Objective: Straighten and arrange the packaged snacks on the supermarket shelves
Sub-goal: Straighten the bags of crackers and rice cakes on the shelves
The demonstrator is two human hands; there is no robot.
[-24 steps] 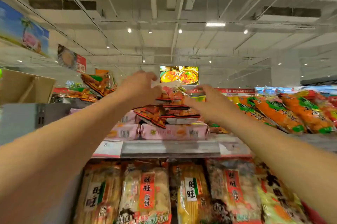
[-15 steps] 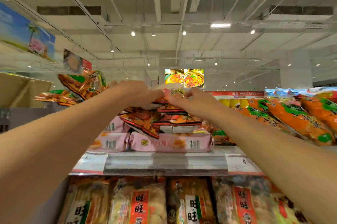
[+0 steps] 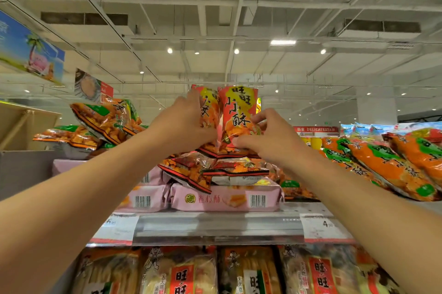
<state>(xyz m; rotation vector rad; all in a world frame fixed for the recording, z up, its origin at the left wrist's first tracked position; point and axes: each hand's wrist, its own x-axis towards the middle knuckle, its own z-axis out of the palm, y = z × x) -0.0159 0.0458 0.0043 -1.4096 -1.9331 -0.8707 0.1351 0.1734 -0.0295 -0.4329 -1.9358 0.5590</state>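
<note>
Red-orange snack bags (image 3: 236, 116) are held upright above the top shelf (image 3: 217, 226), gripped by the left hand (image 3: 181, 123) and pinched by the right hand (image 3: 265, 140), seemingly to stand them facing outward on the stack.

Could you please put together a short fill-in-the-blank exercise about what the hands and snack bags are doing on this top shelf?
1. The left hand and the right hand each hold one orange-red foil snack bag, both standing ____.
2. Those bags stand on a pile of similar bags lying flat on the ____ rectangular packets.
3. The white price label on the metal shelf edge starts with the digit ____.

Missing words: upright; pink; 4
</note>
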